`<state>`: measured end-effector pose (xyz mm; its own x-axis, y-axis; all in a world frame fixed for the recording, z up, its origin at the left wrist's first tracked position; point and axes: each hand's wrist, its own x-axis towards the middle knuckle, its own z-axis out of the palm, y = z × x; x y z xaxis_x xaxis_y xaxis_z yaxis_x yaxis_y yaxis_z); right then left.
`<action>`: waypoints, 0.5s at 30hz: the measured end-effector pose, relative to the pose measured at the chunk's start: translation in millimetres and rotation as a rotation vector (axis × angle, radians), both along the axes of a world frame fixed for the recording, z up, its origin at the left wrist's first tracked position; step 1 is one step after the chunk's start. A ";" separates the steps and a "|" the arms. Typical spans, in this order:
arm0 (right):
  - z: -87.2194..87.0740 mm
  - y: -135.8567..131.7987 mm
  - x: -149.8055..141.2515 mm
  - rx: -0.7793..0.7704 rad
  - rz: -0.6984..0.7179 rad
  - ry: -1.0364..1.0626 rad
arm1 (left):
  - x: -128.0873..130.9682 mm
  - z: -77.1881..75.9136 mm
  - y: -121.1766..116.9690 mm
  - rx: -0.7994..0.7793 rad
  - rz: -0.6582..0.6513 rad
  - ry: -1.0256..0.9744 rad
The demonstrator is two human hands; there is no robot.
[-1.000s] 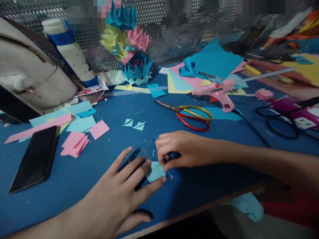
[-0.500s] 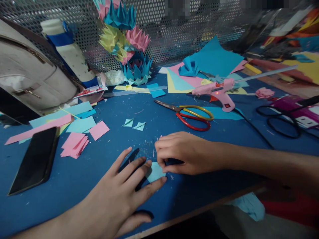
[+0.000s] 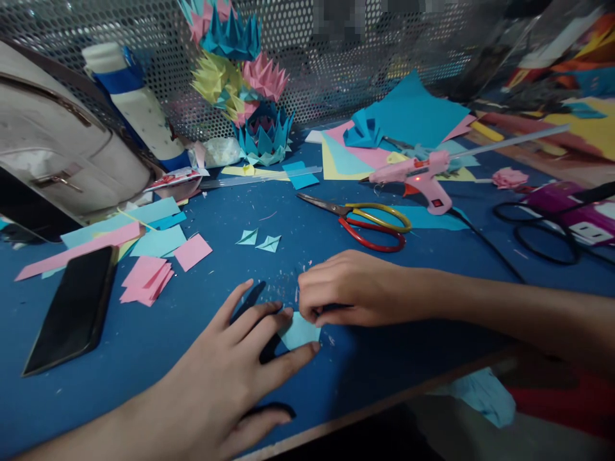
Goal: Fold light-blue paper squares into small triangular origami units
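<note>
A small light blue paper (image 3: 300, 332) lies on the blue table between my two hands. My left hand (image 3: 254, 355) is open, fingers spread, with fingertips resting at the paper's left and lower edges. At the paper's upper right edge, my right hand (image 3: 343, 288) is closed, thumb and curled fingers pressed together on the paper; the pinch itself is partly hidden. Two small folded light blue pieces (image 3: 248, 237) sit just beyond. Behind my right hand lie scissors (image 3: 375, 221) with one red and one yellow handle.
A pink glue gun (image 3: 418, 176) with a cord lies at the right. On the left are a phone (image 3: 72, 310), pink paper squares (image 3: 148, 280) and paper strips. Folded paper flowers (image 3: 264, 131), a bottle (image 3: 139, 105) and a pale bag (image 3: 62, 141) stand at the back.
My right hand has shifted slightly up along the paper's edge, so a little more of the paper shows. My left hand stays nearly in place. The view has tilted a little.
</note>
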<state>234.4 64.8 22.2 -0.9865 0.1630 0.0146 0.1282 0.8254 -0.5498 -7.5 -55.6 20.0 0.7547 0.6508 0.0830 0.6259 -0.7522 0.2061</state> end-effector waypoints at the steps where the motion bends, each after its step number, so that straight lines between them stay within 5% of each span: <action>1: -0.4 2.3 0.5 0.021 0.052 0.023 | -0.2 0.5 0.2 -0.004 -0.003 0.000; 6: 1.0 11.7 1.3 0.156 0.265 0.131 | -1.5 -0.1 0.0 0.006 -0.005 0.015; 15: 5.8 5.1 1.0 0.534 0.278 0.166 | -9.1 -5.3 3.6 0.081 -0.112 0.030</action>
